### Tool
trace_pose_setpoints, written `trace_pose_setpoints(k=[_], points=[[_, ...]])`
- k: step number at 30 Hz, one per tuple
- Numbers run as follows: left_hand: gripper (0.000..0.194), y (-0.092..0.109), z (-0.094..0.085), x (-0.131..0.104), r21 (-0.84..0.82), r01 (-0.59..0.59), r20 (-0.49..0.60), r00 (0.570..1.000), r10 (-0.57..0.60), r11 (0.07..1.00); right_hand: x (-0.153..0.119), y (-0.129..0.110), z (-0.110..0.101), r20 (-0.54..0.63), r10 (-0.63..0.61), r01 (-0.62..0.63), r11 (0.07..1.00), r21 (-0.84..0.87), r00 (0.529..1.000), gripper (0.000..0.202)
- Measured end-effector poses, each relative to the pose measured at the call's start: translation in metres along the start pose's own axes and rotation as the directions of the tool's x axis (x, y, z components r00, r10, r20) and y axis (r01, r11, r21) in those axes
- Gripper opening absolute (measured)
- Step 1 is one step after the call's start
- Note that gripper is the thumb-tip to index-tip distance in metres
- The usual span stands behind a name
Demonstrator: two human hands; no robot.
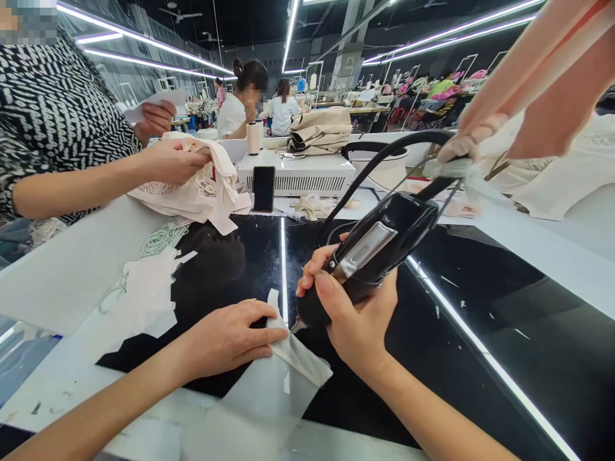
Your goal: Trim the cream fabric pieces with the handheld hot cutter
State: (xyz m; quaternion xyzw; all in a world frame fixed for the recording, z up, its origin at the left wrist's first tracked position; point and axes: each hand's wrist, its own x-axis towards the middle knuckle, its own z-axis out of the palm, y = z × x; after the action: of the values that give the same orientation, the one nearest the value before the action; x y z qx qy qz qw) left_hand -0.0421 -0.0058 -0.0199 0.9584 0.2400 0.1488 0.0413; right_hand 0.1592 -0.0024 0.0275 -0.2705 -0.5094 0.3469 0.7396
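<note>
My right hand [358, 307] is wrapped round a black corded hand tool [379, 240] with a metal lever on its side, the thumb near that lever. The tool's lower end tilts down to the left, close to a pale fabric strip [302, 360]. Stretched fingers of my left hand [235, 339] lie on this strip and press it to the black table surface. Under the strip a translucent whitish sheet [269, 397] extends towards me. The tool's tip is partly hidden, so I cannot tell whether it touches the fabric.
Black cable [365, 169] loops up from the tool, which hangs by peach cloth [490, 125]. Behind stand a white vented box [298, 176] and a phone [264, 189]. At left, a co-worker's hand [177, 160] holds pale garments [192, 192]; cut pieces [148, 288] lie nearer.
</note>
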Motion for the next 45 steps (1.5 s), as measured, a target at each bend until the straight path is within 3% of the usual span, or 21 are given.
trace_pose_setpoints(k=[26, 33, 39, 43, 45], points=[[0.031, -0.002, 0.008, -0.001, -0.049, 0.043, -0.008, 0.999, -0.043, 0.998, 0.012, 0.017, 0.015, -0.028, -0.020, 0.020, 1.000, -0.013, 0.999, 0.036], [0.032, 0.000, 0.006, -0.001, -0.071, 0.078, 0.003, 0.997, -0.078, 0.994, 0.014, 0.018, 0.014, -0.011, 0.013, -0.014, 0.997, -0.082, 1.000, 0.034], [0.031, 0.009, 0.008, 0.018, -0.001, 0.256, -0.005, 0.967, -0.256, 0.967, 0.026, 0.005, -0.012, -0.039, 0.002, -0.013, 0.956, -0.293, 0.999, 0.042], [0.005, 0.009, 0.010, 0.033, 0.201, 0.262, 0.064, 0.958, -0.279, 0.944, 0.040, -0.005, -0.052, -0.033, 0.008, -0.026, 0.828, -0.561, 0.999, 0.058], [0.012, 0.006, 0.008, 0.037, 0.259, 0.256, 0.092, 0.953, -0.288, 0.931, 0.043, -0.010, -0.076, -0.084, -0.192, 0.092, 0.754, -0.651, 0.978, 0.079]])
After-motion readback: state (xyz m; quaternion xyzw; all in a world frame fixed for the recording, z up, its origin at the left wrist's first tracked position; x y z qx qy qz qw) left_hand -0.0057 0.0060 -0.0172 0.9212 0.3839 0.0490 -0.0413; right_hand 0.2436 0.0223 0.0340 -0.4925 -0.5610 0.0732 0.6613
